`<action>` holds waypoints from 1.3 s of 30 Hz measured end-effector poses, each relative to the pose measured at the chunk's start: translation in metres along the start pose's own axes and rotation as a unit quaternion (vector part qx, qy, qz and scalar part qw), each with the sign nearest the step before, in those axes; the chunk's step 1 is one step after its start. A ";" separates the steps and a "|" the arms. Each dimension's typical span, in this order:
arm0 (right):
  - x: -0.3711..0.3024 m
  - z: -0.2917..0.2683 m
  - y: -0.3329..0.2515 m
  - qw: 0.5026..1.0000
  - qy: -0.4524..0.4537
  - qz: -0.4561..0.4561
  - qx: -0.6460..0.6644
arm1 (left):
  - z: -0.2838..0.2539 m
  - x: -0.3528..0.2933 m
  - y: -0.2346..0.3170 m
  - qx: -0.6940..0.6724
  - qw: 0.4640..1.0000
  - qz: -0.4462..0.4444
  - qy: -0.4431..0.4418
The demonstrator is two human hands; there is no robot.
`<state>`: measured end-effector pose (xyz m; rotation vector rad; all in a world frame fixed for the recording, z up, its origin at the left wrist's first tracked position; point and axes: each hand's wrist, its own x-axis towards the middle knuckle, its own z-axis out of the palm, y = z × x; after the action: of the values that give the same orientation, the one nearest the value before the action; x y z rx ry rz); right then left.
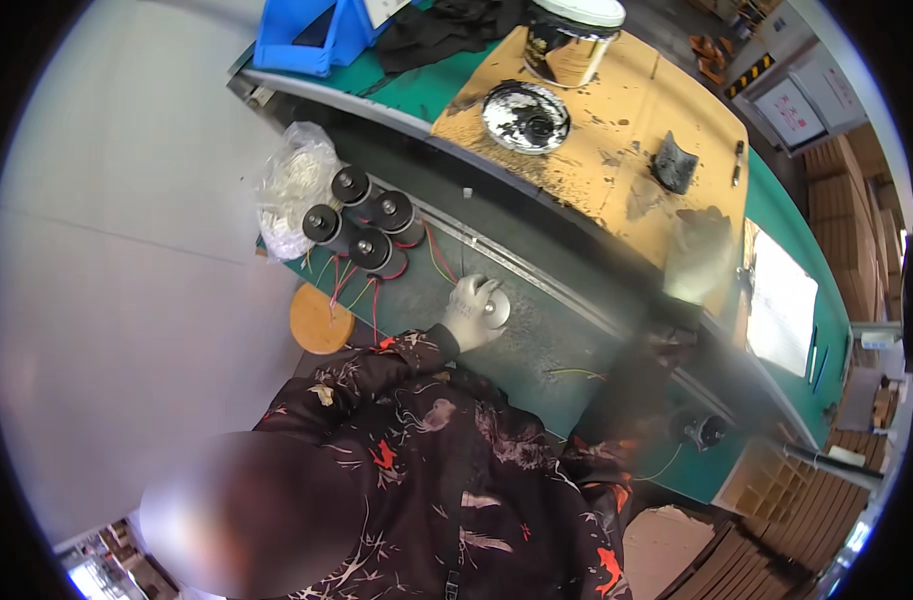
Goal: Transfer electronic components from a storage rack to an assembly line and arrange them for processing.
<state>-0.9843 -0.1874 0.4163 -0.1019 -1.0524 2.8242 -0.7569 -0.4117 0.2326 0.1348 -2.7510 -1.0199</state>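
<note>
My left hand (469, 314), in a pale glove, is closed around the side of a round silver-topped part (495, 308) with a small stub at its centre. The part stands on the green bench top (536, 350); its lower body is hidden. Farther right, my right hand (698, 255) reaches over the edge of the cardboard sheet (616, 130), smeared by motion, so its fingers cannot be made out. Left of my left hand stand several black motor-like cylinders (376, 252) with metal stubs and red and yellow-green wires.
A crumpled plastic bag (294, 190) lies beside the cylinders. On the cardboard are a black-smeared bucket (568, 50), a lid with black paste (526, 118) and a dark curved piece (674, 163). A metal rail (536, 275) crosses the bench. Another cylinder (706, 430) stands right.
</note>
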 end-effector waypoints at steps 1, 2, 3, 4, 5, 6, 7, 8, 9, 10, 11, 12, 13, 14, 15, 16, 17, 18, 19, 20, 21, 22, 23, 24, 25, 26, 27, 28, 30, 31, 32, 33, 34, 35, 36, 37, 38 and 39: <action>0.002 -0.012 -0.016 1.000 -0.015 -0.001 0.007 | 0.004 0.007 0.005 -0.030 0.999 0.001 -0.013; 0.003 -0.023 -0.031 0.999 -0.030 -0.001 0.014 | 0.007 0.012 0.011 -0.039 0.999 0.008 -0.019; 0.004 -0.025 -0.027 0.999 -0.026 0.018 0.033 | 0.005 0.010 0.008 -0.037 0.999 -0.010 -0.014; 0.006 -0.025 -0.022 0.998 -0.031 0.031 0.034 | 0.003 0.006 0.005 -0.036 0.999 -0.027 -0.008; 0.008 -0.024 -0.017 0.998 -0.035 0.037 0.045 | 0.001 0.001 -0.002 -0.036 0.999 -0.027 -0.004; 0.011 -0.023 -0.012 0.997 -0.039 0.044 0.057 | 0.007 -0.007 -0.014 -0.033 0.999 -0.038 0.002; 0.012 -0.023 -0.009 0.997 -0.053 0.040 0.036 | 0.016 -0.016 -0.032 -0.037 0.998 -0.044 0.006; 0.011 -0.021 -0.006 0.997 -0.058 0.048 0.034 | 0.020 -0.024 -0.045 -0.041 0.998 -0.048 0.010; 0.010 -0.020 -0.006 0.997 -0.068 0.041 0.019 | 0.013 -0.028 -0.055 -0.003 0.999 -0.034 -0.034; 0.008 -0.025 -0.018 0.997 -0.072 0.018 0.001 | 0.021 -0.030 -0.067 -0.010 0.999 -0.024 -0.038; 0.006 -0.027 -0.029 0.997 -0.080 0.003 -0.017 | 0.036 -0.034 -0.083 0.058 0.991 -0.004 -0.119; 0.008 -0.020 -0.009 0.995 -0.092 0.024 -0.012 | 0.043 -0.050 -0.108 0.138 0.973 -0.016 -0.186; 0.008 -0.019 -0.009 0.994 -0.095 0.013 -0.051 | 0.046 -0.054 -0.114 0.136 0.974 -0.017 -0.183; 0.009 -0.017 -0.009 0.991 -0.098 0.002 -0.090 | 0.050 -0.058 -0.119 0.111 0.961 -0.091 -0.237; 0.010 -0.010 -0.008 0.982 -0.120 -0.016 -0.144 | 0.053 -0.059 -0.126 0.085 0.940 -0.165 -0.286; 0.011 0.001 -0.003 0.970 -0.144 -0.032 -0.196 | 0.059 -0.069 -0.140 0.108 0.925 -0.169 -0.323; -0.005 0.037 0.009 0.955 -0.130 -0.084 -0.251 | 0.062 -0.086 -0.156 0.102 0.923 -0.186 -0.321; -0.006 0.052 0.010 0.937 -0.163 -0.104 -0.291 | 0.063 -0.099 -0.165 0.094 0.923 -0.193 -0.320; -0.015 0.077 0.013 0.913 -0.169 -0.132 -0.348 | 0.058 -0.111 -0.171 0.094 0.924 -0.218 -0.301; -0.024 0.098 0.002 0.882 -0.161 -0.172 -0.408 | 0.053 -0.111 -0.174 0.094 0.926 -0.225 -0.288; -0.022 0.100 -0.014 0.828 -0.191 -0.270 -0.453 | 0.052 -0.099 -0.175 0.098 0.925 -0.224 -0.292; -0.010 0.111 0.011 0.854 -0.170 -0.204 -0.447 | 0.042 -0.111 -0.184 0.109 0.914 -0.267 -0.284; -0.001 0.118 0.035 0.842 -0.205 -0.199 -0.458 | 0.031 -0.128 -0.191 0.107 0.912 -0.296 -0.262; 0.003 0.125 0.044 0.824 -0.234 -0.204 -0.474 | 0.021 -0.137 -0.190 0.099 0.913 -0.313 -0.242; 0.000 0.133 0.047 0.807 -0.224 -0.180 -0.516 | 0.014 -0.146 -0.193 0.096 0.913 -0.316 -0.239; -0.004 0.142 0.049 0.788 -0.214 -0.156 -0.556 | 0.009 -0.156 -0.195 0.094 0.909 -0.333 -0.230; 0.001 0.142 0.050 0.764 -0.230 -0.184 -0.574 | 0.007 -0.160 -0.197 0.096 0.906 -0.345 -0.224; 0.004 0.140 0.049 0.763 -0.229 -0.186 -0.575 | 0.010 -0.163 -0.199 0.095 0.907 -0.344 -0.224; 0.011 0.137 0.050 0.741 -0.237 -0.170 -0.605 | 0.014 -0.163 -0.200 0.087 0.902 -0.349 -0.240; 0.014 0.136 0.051 0.740 -0.239 -0.169 -0.605 | 0.014 -0.163 -0.200 0.086 0.902 -0.349 -0.240; 0.017 0.134 0.054 0.731 -0.237 -0.177 -0.615 | 0.015 -0.163 -0.200 0.080 0.902 -0.353 -0.237; 0.015 0.135 0.060 0.722 -0.239 -0.181 -0.624 | 0.016 -0.166 -0.202 0.073 0.900 -0.359 -0.235; 0.012 0.136 0.064 0.722 -0.243 -0.177 -0.624 | 0.017 -0.169 -0.204 0.072 0.898 -0.365 -0.234; 0.010 0.135 0.066 0.729 -0.239 -0.199 -0.610 | 0.019 -0.172 -0.206 0.080 0.900 -0.362 -0.227; 0.004 0.134 0.066 0.735 -0.234 -0.219 -0.597 | 0.020 -0.175 -0.208 0.088 0.902 -0.360 -0.223; -0.009 0.134 0.068 0.773 -0.227 -0.236 -0.543 | 0.017 -0.177 -0.203 0.071 0.901 -0.372 -0.210; -0.026 0.131 0.066 0.812 -0.240 -0.202 -0.492 | 0.019 -0.182 -0.208 0.070 0.898 -0.385 -0.201; -0.059 0.125 0.039 0.829 -0.212 -0.196 -0.479 | 0.019 -0.164 -0.205 0.067 0.908 -0.358 -0.208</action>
<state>-0.9434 -0.3057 0.4857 0.6001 -2.1784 1.7365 -0.5987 -0.5297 0.0584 1.1459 -3.2331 -1.0996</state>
